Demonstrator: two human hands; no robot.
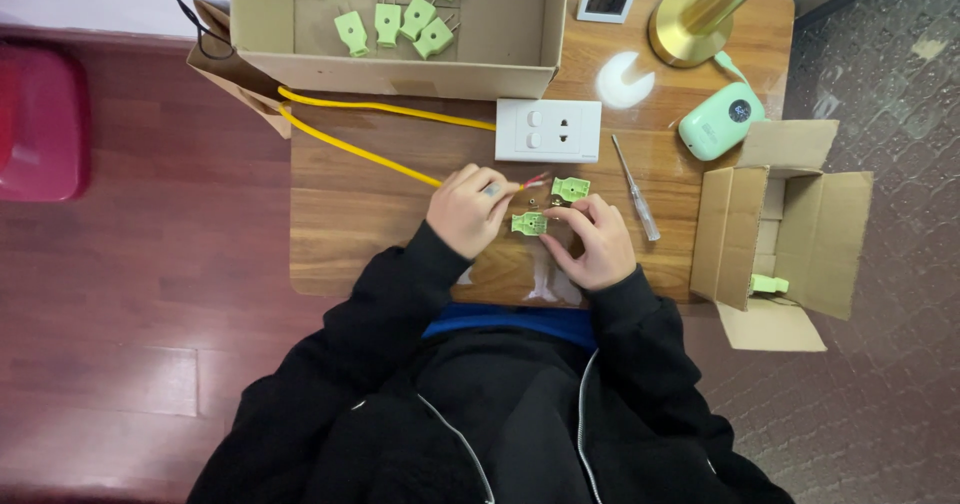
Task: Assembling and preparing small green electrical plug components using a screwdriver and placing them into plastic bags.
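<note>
My left hand (pixel 470 208) grips the end of a yellow cable (pixel 350 148), whose stripped red and pale wire tips (pixel 535 180) stick out toward the right. My right hand (pixel 592 242) pinches a light green plug half (pixel 529 224) against the wooden table (pixel 340 224). A second green plug half (pixel 571 189) lies just beyond it, beside small metal parts (pixel 540 202).
A white wall socket plate (pixel 548 130) and a screwdriver (pixel 636 188) lie behind the hands. An open cardboard box (pixel 400 64) holds several green plugs (pixel 400 19). Another open carton (pixel 780 229) stands right, with a green timer (pixel 720 122), brass lamp base (pixel 690 24).
</note>
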